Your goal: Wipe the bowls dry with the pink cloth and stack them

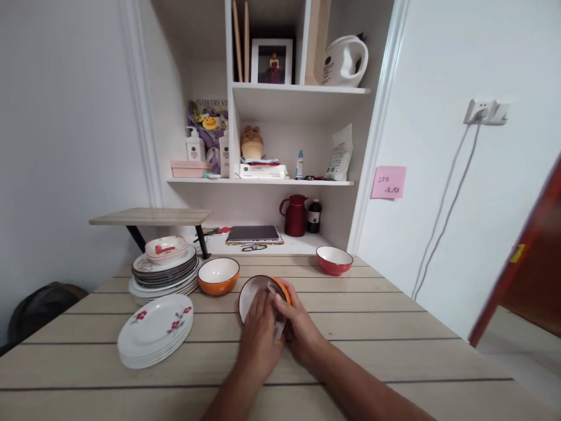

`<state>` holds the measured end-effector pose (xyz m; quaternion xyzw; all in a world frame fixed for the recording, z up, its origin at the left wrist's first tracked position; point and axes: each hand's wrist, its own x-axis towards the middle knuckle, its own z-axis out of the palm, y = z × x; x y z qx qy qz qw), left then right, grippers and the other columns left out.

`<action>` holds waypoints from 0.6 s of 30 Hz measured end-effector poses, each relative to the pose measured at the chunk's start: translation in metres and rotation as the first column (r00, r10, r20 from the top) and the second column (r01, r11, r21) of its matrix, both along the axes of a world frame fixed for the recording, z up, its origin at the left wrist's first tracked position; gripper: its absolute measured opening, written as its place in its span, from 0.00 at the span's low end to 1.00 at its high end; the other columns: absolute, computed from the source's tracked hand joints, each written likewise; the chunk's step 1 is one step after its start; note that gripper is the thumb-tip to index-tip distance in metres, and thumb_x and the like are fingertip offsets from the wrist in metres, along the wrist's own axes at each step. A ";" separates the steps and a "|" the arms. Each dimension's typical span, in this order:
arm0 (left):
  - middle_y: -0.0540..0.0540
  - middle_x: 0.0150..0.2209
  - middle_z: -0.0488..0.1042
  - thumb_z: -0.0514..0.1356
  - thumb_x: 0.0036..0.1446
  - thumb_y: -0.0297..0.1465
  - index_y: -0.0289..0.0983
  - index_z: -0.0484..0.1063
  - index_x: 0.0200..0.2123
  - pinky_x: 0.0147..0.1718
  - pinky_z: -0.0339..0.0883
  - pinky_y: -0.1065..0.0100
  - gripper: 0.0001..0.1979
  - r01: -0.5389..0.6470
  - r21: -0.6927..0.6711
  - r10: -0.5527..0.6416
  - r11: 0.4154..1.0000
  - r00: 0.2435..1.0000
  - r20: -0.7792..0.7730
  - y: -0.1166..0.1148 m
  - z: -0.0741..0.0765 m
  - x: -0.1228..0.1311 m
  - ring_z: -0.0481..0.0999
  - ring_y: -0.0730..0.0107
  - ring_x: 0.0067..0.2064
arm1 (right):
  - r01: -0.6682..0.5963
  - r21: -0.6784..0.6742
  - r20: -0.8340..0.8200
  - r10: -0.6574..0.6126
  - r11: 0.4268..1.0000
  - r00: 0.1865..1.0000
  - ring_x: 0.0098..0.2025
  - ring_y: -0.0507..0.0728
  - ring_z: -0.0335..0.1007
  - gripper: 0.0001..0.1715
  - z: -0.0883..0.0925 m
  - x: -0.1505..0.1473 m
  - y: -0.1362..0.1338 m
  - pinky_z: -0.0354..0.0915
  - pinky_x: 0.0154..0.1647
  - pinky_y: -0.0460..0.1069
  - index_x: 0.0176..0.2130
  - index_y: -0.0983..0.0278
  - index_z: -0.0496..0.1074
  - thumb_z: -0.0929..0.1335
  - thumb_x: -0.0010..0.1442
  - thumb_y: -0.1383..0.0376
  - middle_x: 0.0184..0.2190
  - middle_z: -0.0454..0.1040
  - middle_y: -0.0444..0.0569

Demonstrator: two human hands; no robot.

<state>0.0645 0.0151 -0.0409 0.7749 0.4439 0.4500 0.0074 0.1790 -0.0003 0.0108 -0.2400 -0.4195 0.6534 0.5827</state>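
An orange bowl point(249, 294) with a white inside and dark rim is tilted on its side above the middle of the table. My right hand point(302, 324) grips its right side, thumb over the rim and fingers behind. Inside the bowl, my left hand point(262, 327) presses a pale, thin cloth point(279, 330) against the surface; its fingertips are partly hidden. Just left of the held bowl, another orange bowl point(219, 275) stands upright. Farther off to the right is a red bowl point(334, 261), also upright with a white inside.
White plates with red flowers point(155, 324) are stacked at the front left. Behind them, a taller plate stack point(164, 272) carries a small rectangular dish point(166, 249), near a raised wooden shelf point(151, 216). Glasses point(254, 248), a laptop point(253, 233) and a red jug point(295, 216) lie beyond.
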 end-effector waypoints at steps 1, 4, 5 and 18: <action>0.36 0.66 0.62 0.56 0.50 0.20 0.38 0.56 0.67 0.63 0.60 0.45 0.39 -0.012 0.000 0.012 1.000 1.000 -0.028 -0.003 0.004 0.001 0.60 0.50 0.68 | -0.003 -0.011 -0.007 0.003 1.000 1.000 0.51 0.61 0.73 0.27 0.001 0.001 0.001 0.66 0.51 0.54 0.53 0.52 0.67 0.75 0.56 0.55 0.49 0.77 0.45; 0.39 0.63 0.66 0.55 0.51 0.18 0.41 0.58 0.66 0.61 0.64 0.47 0.38 -0.015 0.002 0.015 1.000 0.988 -0.151 -0.012 0.019 0.002 0.63 0.52 0.65 | 0.027 -0.029 -0.002 -0.027 0.999 1.000 0.47 0.60 0.74 0.26 0.004 0.006 0.004 0.67 0.46 0.51 0.52 0.53 0.68 0.74 0.56 0.52 0.44 0.78 0.45; 0.41 0.62 0.67 0.55 0.51 0.18 0.43 0.59 0.66 0.60 0.65 0.47 0.38 -0.003 0.010 0.005 1.000 0.982 -0.190 -0.014 0.024 0.002 0.64 0.52 0.64 | 0.042 -0.035 0.010 -0.041 0.999 0.999 0.46 0.59 0.74 0.26 0.006 0.008 0.006 0.67 0.45 0.50 0.52 0.53 0.69 0.74 0.56 0.50 0.43 0.78 0.45; 0.49 0.58 0.72 0.65 0.53 0.24 0.50 0.70 0.56 0.56 0.66 0.51 0.28 0.146 0.062 -0.091 0.987 0.842 -0.531 -0.022 0.050 -0.007 0.67 0.53 0.59 | -0.048 -0.139 0.293 0.087 0.989 0.952 0.42 0.59 0.74 0.27 0.037 0.061 0.009 0.64 0.36 0.49 0.52 0.56 0.73 0.74 0.56 0.50 0.44 0.80 0.48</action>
